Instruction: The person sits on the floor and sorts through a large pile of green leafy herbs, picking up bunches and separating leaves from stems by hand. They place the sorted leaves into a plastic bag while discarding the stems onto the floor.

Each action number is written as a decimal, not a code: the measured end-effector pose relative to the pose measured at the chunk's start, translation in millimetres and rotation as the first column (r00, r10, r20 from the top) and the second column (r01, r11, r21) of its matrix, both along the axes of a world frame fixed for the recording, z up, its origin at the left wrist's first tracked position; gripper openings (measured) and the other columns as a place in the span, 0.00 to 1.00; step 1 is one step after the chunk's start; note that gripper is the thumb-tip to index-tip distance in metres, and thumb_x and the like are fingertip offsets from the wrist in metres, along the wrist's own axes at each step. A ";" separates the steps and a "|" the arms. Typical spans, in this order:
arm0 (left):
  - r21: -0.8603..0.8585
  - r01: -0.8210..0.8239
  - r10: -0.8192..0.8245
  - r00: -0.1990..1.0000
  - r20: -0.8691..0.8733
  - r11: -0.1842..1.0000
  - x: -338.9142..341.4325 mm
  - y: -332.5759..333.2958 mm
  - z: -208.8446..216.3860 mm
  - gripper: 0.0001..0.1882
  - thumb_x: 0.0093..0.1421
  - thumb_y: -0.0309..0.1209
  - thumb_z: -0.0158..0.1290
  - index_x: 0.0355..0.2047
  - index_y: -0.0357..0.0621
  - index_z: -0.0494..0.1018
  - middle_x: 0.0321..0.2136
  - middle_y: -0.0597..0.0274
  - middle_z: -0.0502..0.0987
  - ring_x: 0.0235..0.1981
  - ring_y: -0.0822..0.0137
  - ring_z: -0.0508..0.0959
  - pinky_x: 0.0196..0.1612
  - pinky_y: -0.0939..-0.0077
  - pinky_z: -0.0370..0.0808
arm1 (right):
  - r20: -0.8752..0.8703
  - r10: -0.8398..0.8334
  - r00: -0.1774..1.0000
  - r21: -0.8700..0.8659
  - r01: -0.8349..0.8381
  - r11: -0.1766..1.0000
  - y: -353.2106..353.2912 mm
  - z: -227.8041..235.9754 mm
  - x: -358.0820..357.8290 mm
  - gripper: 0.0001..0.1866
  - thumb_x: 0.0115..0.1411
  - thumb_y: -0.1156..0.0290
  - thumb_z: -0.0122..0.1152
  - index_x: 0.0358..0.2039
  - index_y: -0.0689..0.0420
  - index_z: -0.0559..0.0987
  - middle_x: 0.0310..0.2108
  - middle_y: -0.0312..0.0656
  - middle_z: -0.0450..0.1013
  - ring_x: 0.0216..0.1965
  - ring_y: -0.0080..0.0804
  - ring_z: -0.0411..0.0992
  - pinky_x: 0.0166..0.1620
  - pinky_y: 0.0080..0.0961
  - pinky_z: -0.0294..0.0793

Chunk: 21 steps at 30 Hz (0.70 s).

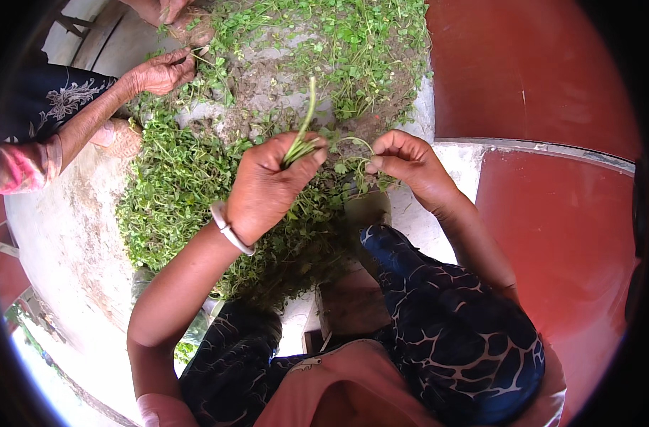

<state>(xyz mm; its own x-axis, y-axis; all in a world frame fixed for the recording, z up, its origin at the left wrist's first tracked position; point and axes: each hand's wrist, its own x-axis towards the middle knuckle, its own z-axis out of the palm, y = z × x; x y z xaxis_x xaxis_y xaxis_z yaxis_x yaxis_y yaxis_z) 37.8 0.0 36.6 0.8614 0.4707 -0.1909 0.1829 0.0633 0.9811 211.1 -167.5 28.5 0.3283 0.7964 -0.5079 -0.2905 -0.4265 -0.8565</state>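
Observation:
My left hand (pixel 276 174), with a pale bangle at its wrist, is closed round a small bunch of green stems (pixel 303 135). One stem sticks up well above the thumb. To its right, my right hand (pixel 410 164) pinches a thin leafy stem (pixel 356 141) between thumb and fingers. That stem arches toward my left hand, and its small leaves hang between the two hands. Below both hands spreads a large heap of leafy greens (pixel 175 185), some of it with soil clinging to it.
At the upper left a co-worker's hand (pixel 166 71) holds a stem over the heap, with another hand (pixel 169 10) above it. Red panels (pixel 531 78) stand along the right. My knees in dark patterned trousers (pixel 452 320) flank the near edge of the greens. Pale floor (pixel 61 220) lies left.

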 end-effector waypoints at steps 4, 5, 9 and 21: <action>0.448 0.156 -0.171 0.985 -0.006 0.880 14.3 -2.6 3.5 0.15 0.55 0.27 0.55 0.44 0.41 0.72 0.35 0.56 0.77 0.32 0.68 0.77 0.37 0.77 0.73 | -0.107 0.013 0.994 -0.067 -0.020 0.998 4.2 10.4 -4.9 0.03 0.56 0.73 0.56 0.32 0.55 0.74 0.27 0.32 0.73 0.30 0.16 0.70 0.30 0.13 0.67; 0.570 0.193 -0.201 0.978 -0.050 0.798 16.1 -3.9 5.4 0.16 0.53 0.27 0.56 0.44 0.42 0.72 0.36 0.53 0.77 0.33 0.63 0.79 0.37 0.75 0.74 | -0.130 0.010 0.991 -0.085 -0.022 0.996 3.9 12.3 -4.4 0.04 0.56 0.72 0.56 0.32 0.55 0.74 0.27 0.32 0.73 0.30 0.16 0.70 0.28 0.13 0.66; 0.675 0.288 -0.268 0.954 -0.137 0.680 10.3 -7.1 -6.1 0.21 0.49 0.28 0.58 0.46 0.46 0.71 0.34 0.54 0.77 0.31 0.55 0.78 0.33 0.70 0.76 | -0.194 0.000 0.981 -0.092 -0.018 0.996 3.4 9.6 -5.9 0.05 0.55 0.71 0.57 0.33 0.54 0.74 0.27 0.32 0.73 0.28 0.15 0.70 0.25 0.11 0.64; 0.788 0.362 -0.330 0.919 -0.214 0.498 5.8 -18.4 -10.2 0.21 0.43 0.27 0.58 0.42 0.47 0.71 0.26 0.60 0.75 0.25 0.57 0.76 0.27 0.66 0.73 | -0.375 -0.045 0.926 -0.098 0.009 0.995 3.4 -0.4 -8.0 0.07 0.53 0.75 0.55 0.35 0.56 0.74 0.27 0.34 0.73 0.28 0.18 0.72 0.25 0.13 0.66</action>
<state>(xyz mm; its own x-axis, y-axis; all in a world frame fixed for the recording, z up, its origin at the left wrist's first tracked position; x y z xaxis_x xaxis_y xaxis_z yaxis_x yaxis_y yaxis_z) 43.6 -18.4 26.3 0.9917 0.1031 0.0765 0.0403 -0.8159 0.5768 203.1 -164.2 28.1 0.1192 0.7334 -0.6692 -0.5962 -0.4861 -0.6390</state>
